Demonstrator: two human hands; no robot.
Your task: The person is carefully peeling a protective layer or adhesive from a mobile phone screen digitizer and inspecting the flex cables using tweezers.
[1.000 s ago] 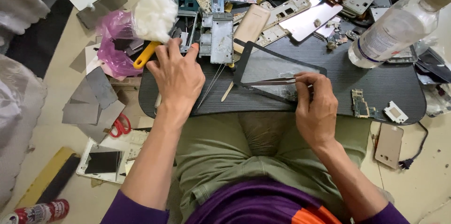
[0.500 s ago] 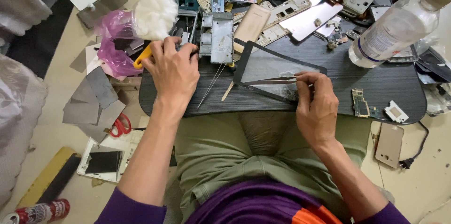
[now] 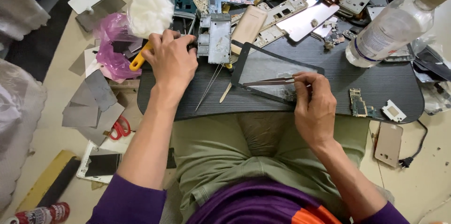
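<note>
Left hand (image 3: 171, 62) gripping yellow-handled tool (image 3: 140, 58), right hand (image 3: 315, 106) pinching tweezers (image 3: 270, 82) — clear bottle (image 3: 392, 25) beside.

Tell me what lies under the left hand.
The left hand covers the front end of a yellow-handled tool on the dark lap tray. What its fingertips touch is hidden.

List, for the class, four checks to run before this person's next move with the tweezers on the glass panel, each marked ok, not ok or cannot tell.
1. Right hand grips tweezers: ok.
2. Tweezer tips over the glass panel: ok.
3. Panel lies flat on the tray: cannot tell; its near edge is hidden.
4. Left hand steadies the panel: not ok; it is off at the yellow tool.
5. Bottle clear of the panel: ok.
</note>
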